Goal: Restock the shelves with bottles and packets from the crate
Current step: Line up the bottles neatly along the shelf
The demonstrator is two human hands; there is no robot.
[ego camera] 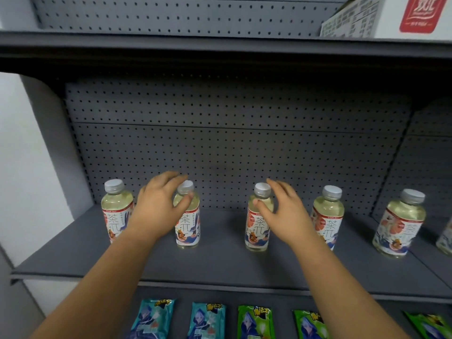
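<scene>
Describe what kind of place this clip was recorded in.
Probably a small shop or a mock-up of one: grey pegboard-backed shelving, tea bottles spaced in a row facing out, snack packets on the shelf below, and a printed carton stored on top.

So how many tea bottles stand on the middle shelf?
5 clear grey-capped tea bottles in a row: far left, at the left hand, at the right hand, then two rightward. A sixth may sit cut off at the right edge.

The shelf (220, 263) is dark grey, its back panel (232, 133) grey with a regular dot pattern of holes. The bottles (258, 216) hold pale yellow liquid under silver-grey caps, with white labels banded red and printed in blue and orange. Below lie teal packets (152, 319) and green packets (254, 321). A white carton (381, 15) bears a red logo.
</scene>
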